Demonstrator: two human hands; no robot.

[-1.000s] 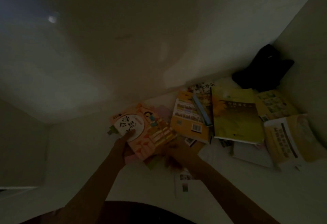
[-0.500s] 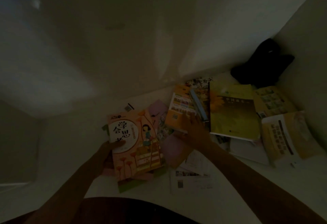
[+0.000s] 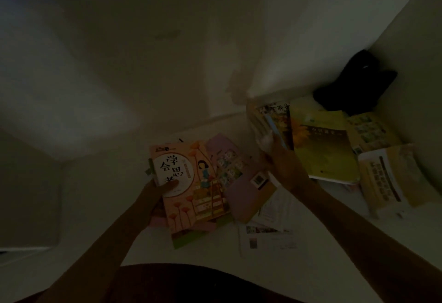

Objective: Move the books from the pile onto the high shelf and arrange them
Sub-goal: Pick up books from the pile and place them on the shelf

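Note:
The scene is dim. My left hand [image 3: 157, 192] grips a pink book [image 3: 191, 190] with a white circle and black characters, thumb on its cover; thinner books lie under it. My right hand [image 3: 275, 154] reaches right and has lifted an orange book [image 3: 257, 121] by its near edge, tilting it up beside a blue-spined one [image 3: 277, 132]. A purple book [image 3: 241, 183] lies between my hands. A large yellow-green book [image 3: 323, 149] and further yellow books [image 3: 392, 173] lie to the right on the white shelf surface [image 3: 114, 178].
A black bundle [image 3: 354, 85] sits in the back right corner against the walls. Loose printed sheets [image 3: 270, 231] lie near the front. White walls close the space behind and on the right. A dark rounded edge [image 3: 191, 278] shows at the bottom.
My left hand has drawn the pink book stack toward me and to the left. My right hand moved from the middle to the orange book and tipped it up.

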